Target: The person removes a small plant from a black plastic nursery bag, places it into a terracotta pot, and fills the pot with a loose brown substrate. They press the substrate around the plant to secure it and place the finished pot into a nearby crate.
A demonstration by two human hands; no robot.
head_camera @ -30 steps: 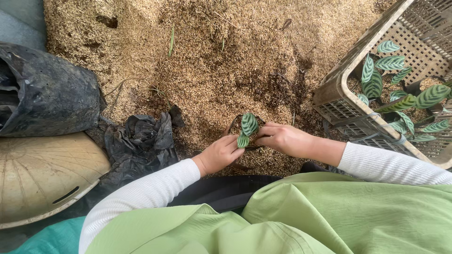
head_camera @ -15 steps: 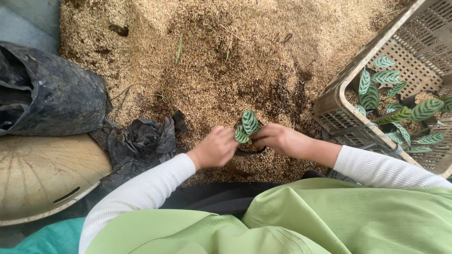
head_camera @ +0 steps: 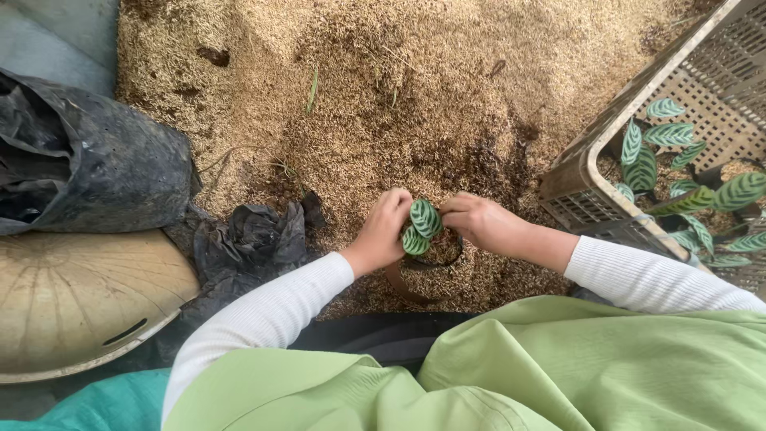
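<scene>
Much of the upper view filled by a broad heap of tan husk-like potting mix (head_camera: pixel 415 88), darker and damper near the middle. Below, across the bottom edge, a light green garment (head_camera: pixel 511 375) with white ribbed sleeves (head_camera: pixel 263 319) reaching up from it. At far left, a large black plastic bag (head_camera: pixel 96 172), crumpled and open-mouthed, above a round pale woven hat (head_camera: pixel 76 299). At right, a grey slotted plastic crate (head_camera: pixel 638 144), tilted, holding several small plants with striped green leaves (head_camera: pixel 638 164). Just beside the left forearm, a smaller wad of crumpled black plastic (head_camera: pixel 251 239). At centre, resting on the mix close to the body, a small dark pot (head_camera: pixel 411 283) filled with the same husks. Left hand (head_camera: pixel 383 231) curled against the pot's left rim, fingers bent inward beside the stem. Right hand (head_camera: pixel 483 223) cupped at the right rim, fingertips pressing down into the filling. Between both hands, a tiny seedling (head_camera: pixel 423 226) with two oval striped leaves, upright in the pot.
</scene>
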